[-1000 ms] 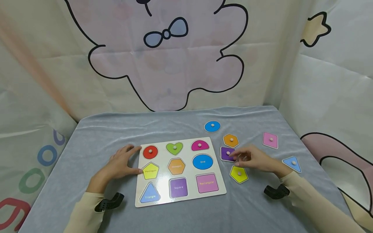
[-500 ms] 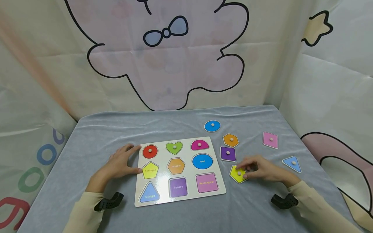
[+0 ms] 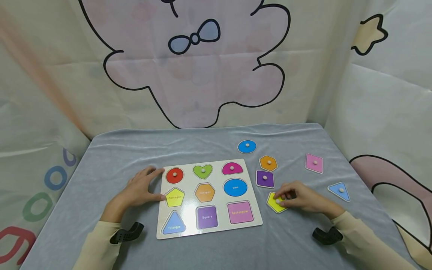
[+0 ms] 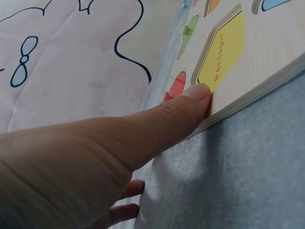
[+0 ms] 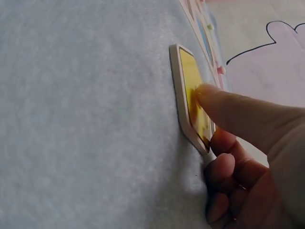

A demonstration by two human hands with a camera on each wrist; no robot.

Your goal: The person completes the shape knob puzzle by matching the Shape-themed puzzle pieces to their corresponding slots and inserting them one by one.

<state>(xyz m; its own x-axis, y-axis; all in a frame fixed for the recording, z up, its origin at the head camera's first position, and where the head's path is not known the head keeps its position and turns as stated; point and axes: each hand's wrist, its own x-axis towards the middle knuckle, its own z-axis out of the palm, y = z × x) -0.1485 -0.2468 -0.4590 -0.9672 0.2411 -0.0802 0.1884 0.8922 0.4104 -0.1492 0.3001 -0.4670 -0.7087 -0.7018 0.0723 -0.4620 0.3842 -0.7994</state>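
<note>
A white wooden shape puzzle board (image 3: 221, 228) lies flat on the table. My left hand (image 3: 136, 193) steadies its left side: the thumb rests on the rim beside the pentagon recess (image 4: 223, 55), and a fingertip touches near the far left corner. Right of the board is a yellow pentagon puzzle piece (image 3: 274, 205) with a small knob. My right hand (image 3: 300, 198) pinches at that knob with thumb and index finger, the piece still on the cloth. In the right wrist view the thumb touches the pentagon piece (image 5: 190, 76); its knob is hidden there.
Red circle (image 3: 174, 175), green heart (image 3: 203, 171) and magenta half-circle (image 3: 232, 168) pieces sit in the board. On the cloth lie a blue oval (image 3: 247, 146), an orange hexagon (image 3: 268, 163), a purple square (image 3: 264, 179), a pink rectangle (image 3: 314, 163) and a blue triangle (image 3: 339, 192).
My right hand has moved from over the purple square to the yellow pentagon piece, toward me and slightly right, its fingers now on the knob. My left hand has stayed at the board's edge.
</note>
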